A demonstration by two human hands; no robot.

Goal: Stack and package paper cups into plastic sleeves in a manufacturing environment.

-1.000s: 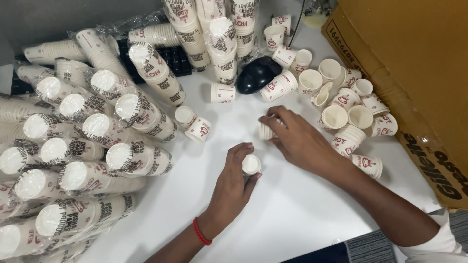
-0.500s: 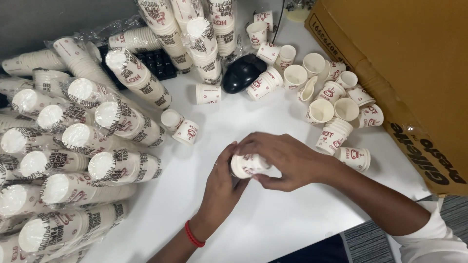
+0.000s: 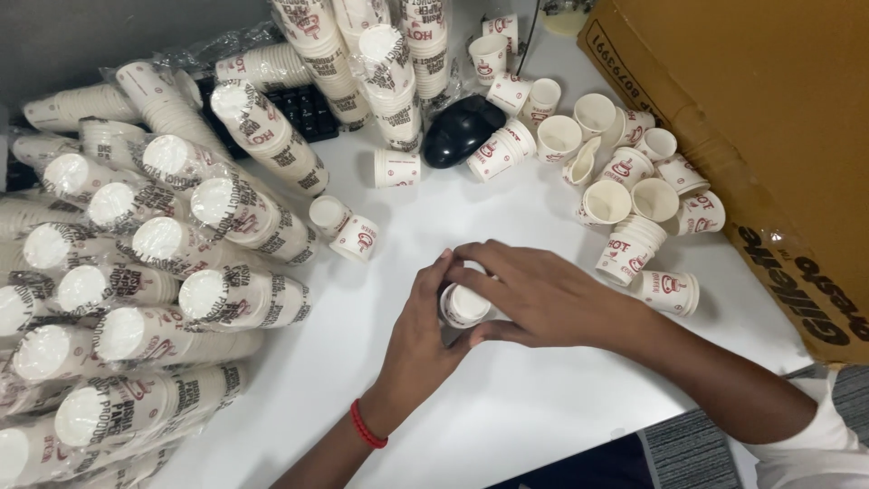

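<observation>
Hands meet mid-table: I see my left hand [image 3: 418, 330] and right hand [image 3: 534, 294] cupped together around a small white paper cup [image 3: 463, 305], fingers curled on its sides. It may be more than one cup nested; I cannot tell. Wrapped cup sleeves [image 3: 226, 299] lie left, loose cups [image 3: 625, 204] right, beside a cardboard box [image 3: 769, 118].

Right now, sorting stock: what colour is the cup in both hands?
White paper cup, its printing hidden by fingers; head view.
</observation>
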